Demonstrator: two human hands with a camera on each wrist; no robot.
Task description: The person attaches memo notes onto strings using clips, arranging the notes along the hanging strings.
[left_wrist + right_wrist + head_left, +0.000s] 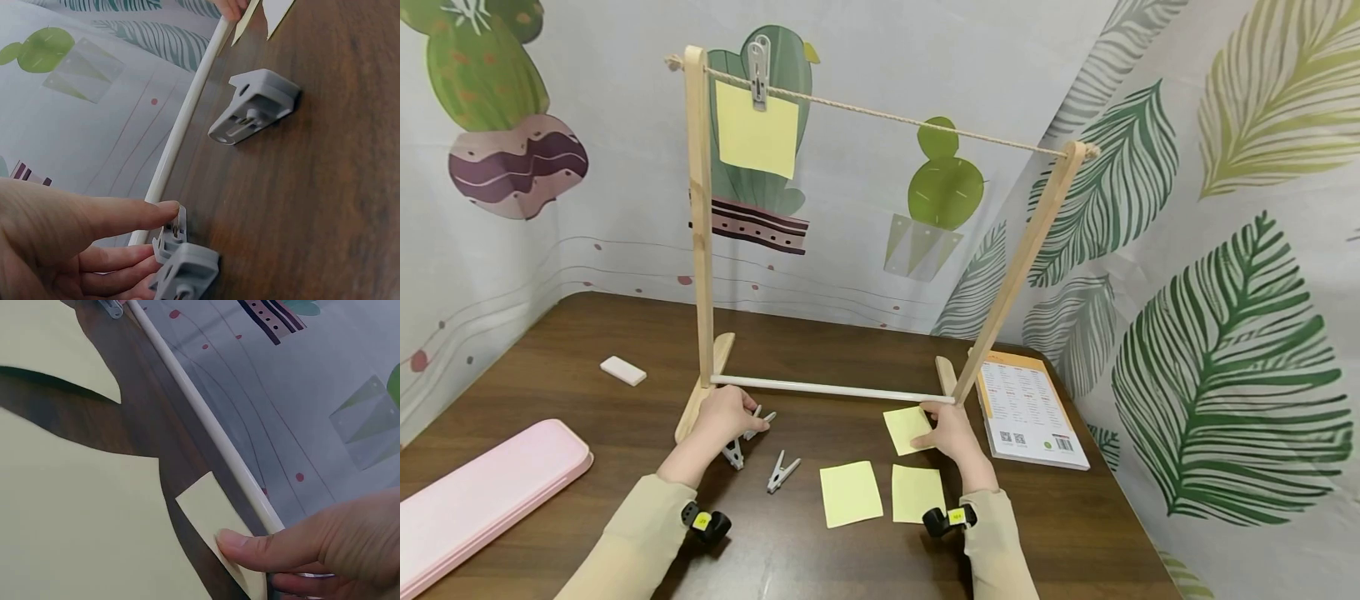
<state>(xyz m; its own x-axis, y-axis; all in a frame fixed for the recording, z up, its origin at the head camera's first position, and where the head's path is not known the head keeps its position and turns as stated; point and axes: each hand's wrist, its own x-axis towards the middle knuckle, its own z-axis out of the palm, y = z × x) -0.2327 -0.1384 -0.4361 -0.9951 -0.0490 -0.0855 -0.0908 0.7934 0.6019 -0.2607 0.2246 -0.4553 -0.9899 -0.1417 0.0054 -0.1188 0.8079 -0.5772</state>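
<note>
My left hand point(724, 415) pinches a grey clothespin point(760, 421) between thumb and fingers, close to the table behind the white rod's left end. A second clothespin point(734, 455) lies just under that hand, and a third clothespin point(782, 472) rests to its right. With thumb and fingers, my right hand point(953, 432) grips a yellow sticky note point(902, 428) near the rod's right end. Two more sticky notes lie flat in front: the left note point(852, 493) and the right note point(915, 492). In the left wrist view, my thumb presses the held clothespin point(176, 228).
A wooden stand point(702, 225) carries a rope point(887, 113) between two posts and a white rod point(835, 389) below. One clothespin point(760, 71) holds a sticky note point(757, 137) on the rope. Around lie a pink case point(490, 500), a white block point(622, 370) and a book point(1030, 408).
</note>
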